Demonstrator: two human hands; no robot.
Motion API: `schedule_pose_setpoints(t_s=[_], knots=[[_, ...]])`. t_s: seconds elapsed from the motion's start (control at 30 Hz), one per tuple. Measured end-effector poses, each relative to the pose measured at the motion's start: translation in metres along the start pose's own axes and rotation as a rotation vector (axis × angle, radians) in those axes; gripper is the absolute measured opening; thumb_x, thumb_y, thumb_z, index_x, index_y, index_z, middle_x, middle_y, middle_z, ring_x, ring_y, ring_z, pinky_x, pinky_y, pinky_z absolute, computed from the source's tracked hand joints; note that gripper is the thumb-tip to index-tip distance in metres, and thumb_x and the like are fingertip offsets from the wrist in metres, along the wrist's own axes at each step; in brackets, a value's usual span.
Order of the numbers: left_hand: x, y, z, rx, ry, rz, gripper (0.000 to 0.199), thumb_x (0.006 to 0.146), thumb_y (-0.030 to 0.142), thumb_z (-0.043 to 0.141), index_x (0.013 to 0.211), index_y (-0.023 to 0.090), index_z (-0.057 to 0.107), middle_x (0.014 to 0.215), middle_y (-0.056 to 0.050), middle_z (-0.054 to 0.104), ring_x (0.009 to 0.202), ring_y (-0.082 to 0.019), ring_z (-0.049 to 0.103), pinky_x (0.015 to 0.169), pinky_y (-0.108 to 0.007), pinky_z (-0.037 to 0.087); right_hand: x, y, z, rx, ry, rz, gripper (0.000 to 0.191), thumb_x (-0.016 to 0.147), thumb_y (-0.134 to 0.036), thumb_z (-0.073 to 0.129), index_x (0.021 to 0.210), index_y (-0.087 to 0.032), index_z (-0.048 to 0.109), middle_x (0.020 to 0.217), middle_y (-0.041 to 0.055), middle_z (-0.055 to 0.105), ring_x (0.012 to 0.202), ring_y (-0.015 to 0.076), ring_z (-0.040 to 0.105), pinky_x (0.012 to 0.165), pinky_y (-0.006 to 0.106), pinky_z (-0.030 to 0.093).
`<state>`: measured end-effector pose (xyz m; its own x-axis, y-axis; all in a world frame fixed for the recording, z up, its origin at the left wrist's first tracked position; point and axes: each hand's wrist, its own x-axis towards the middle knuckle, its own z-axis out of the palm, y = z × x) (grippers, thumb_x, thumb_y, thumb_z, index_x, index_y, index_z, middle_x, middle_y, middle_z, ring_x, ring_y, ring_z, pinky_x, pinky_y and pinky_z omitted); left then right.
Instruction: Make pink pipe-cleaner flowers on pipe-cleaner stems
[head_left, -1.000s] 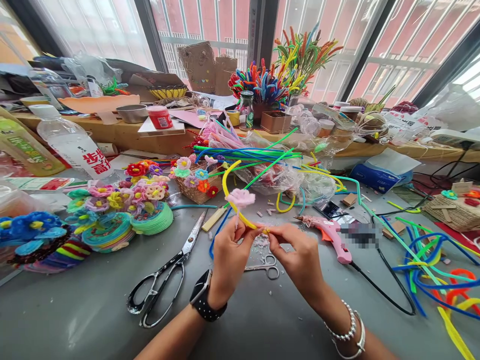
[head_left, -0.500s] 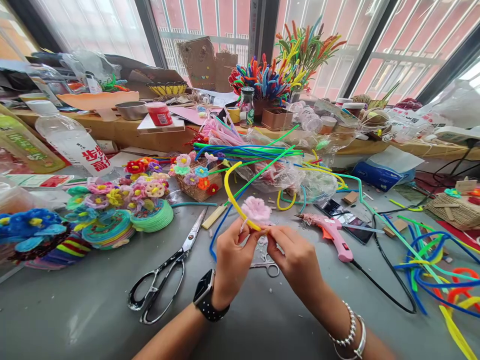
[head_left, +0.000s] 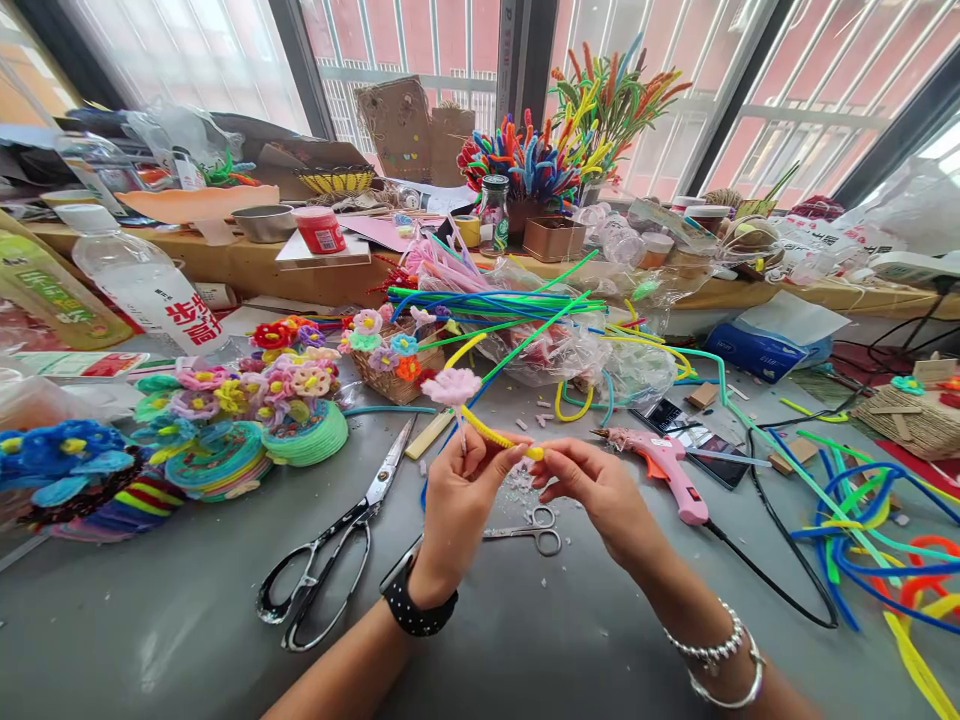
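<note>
My left hand (head_left: 466, 500) is closed, pinching a yellow pipe cleaner (head_left: 486, 430) between thumb and finger. The same hand also keeps hold of a pale pink pipe-cleaner flower (head_left: 451, 386) by its thin stem, the bloom standing above the knuckles. My right hand (head_left: 592, 492) pinches the near end of the yellow pipe cleaner, which looks curled into a small tight bend. The other end of it arcs up and away. Small scissors (head_left: 541, 532) lie on the table just below my hands, partly hidden by my left wrist.
Large scissors (head_left: 349, 535) lie to the left, near baskets of fuzzy flowers (head_left: 304, 430). A pink glue gun (head_left: 660, 465) with a black cord lies right, beside a phone (head_left: 697, 440). Loose pipe cleaners (head_left: 862, 520) tangle at far right. Bagged pipe cleaners (head_left: 517, 320) lie behind my hands.
The pink flower has tilted left and upright in my left hand. The yellow pipe cleaner's near end is now bent over, and its arc has swung lower. My right hand has shifted slightly right.
</note>
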<state>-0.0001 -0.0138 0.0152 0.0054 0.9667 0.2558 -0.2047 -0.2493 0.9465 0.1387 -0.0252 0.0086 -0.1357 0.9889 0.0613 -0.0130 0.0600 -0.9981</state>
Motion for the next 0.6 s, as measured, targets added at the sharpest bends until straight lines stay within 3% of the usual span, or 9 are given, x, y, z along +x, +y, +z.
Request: schedule_pose_setpoints(t_s=[0.17, 0.33, 0.43, 0.53, 0.6], knots=[[-0.0006, -0.0036, 0.0002, 0.086, -0.048, -0.041, 0.035, 0.073, 0.023, 0.057, 0.058, 0.02, 0.025, 0.071, -0.002, 0.061, 0.074, -0.015, 0.06, 0.061, -0.024, 0.046, -0.0005, 0.0034, 0.0005, -0.066, 0.081, -0.059, 0.019, 0.076, -0.033, 0.054, 0.076, -0.014, 0.058, 0.064, 0.0012, 0.059, 0.057, 0.0104, 0.055, 0.055, 0.023, 0.049], [-0.0004, -0.0042, -0.0055, 0.258, 0.05, 0.061, 0.024, 0.081, 0.031, 0.044, 0.062, 0.019, 0.034, 0.062, 0.001, 0.053, 0.052, -0.008, 0.052, 0.051, -0.022, 0.043, -0.0019, 0.0044, -0.0056, -0.395, 0.227, -0.285, 0.015, 0.08, -0.027, 0.049, 0.077, -0.016, 0.058, 0.066, 0.0008, 0.057, 0.059, 0.0108, 0.052, 0.055, 0.023, 0.044], [-0.0009, -0.0012, -0.0076, 0.333, 0.088, 0.144, 0.025, 0.078, 0.029, 0.048, 0.063, 0.02, 0.031, 0.067, 0.002, 0.053, 0.05, -0.006, 0.049, 0.048, -0.02, 0.041, -0.002, 0.0032, -0.0076, -0.628, 0.201, -0.452, 0.012, 0.081, -0.021, 0.048, 0.078, -0.017, 0.058, 0.071, 0.0026, 0.058, 0.065, 0.0123, 0.053, 0.061, 0.024, 0.043], [-0.0002, 0.0019, -0.0069, 0.361, -0.013, 0.076, 0.024, 0.076, 0.026, 0.051, 0.068, 0.02, 0.03, 0.091, -0.003, 0.058, 0.054, -0.006, 0.054, 0.046, -0.02, 0.043, -0.0019, 0.0013, -0.0077, -0.78, 0.145, -0.574, 0.012, 0.082, -0.018, 0.046, 0.079, -0.016, 0.058, 0.073, 0.0042, 0.059, 0.07, 0.014, 0.053, 0.065, 0.025, 0.043], [0.0009, 0.0029, -0.0061, 0.375, -0.139, -0.004, 0.023, 0.075, 0.026, 0.052, 0.069, 0.02, 0.03, 0.094, -0.005, 0.059, 0.056, -0.008, 0.057, 0.045, -0.02, 0.044, -0.0017, -0.0002, -0.0077, -0.78, 0.154, -0.591, 0.011, 0.082, -0.016, 0.046, 0.079, -0.016, 0.057, 0.073, 0.0038, 0.059, 0.07, 0.0136, 0.053, 0.064, 0.025, 0.043]])
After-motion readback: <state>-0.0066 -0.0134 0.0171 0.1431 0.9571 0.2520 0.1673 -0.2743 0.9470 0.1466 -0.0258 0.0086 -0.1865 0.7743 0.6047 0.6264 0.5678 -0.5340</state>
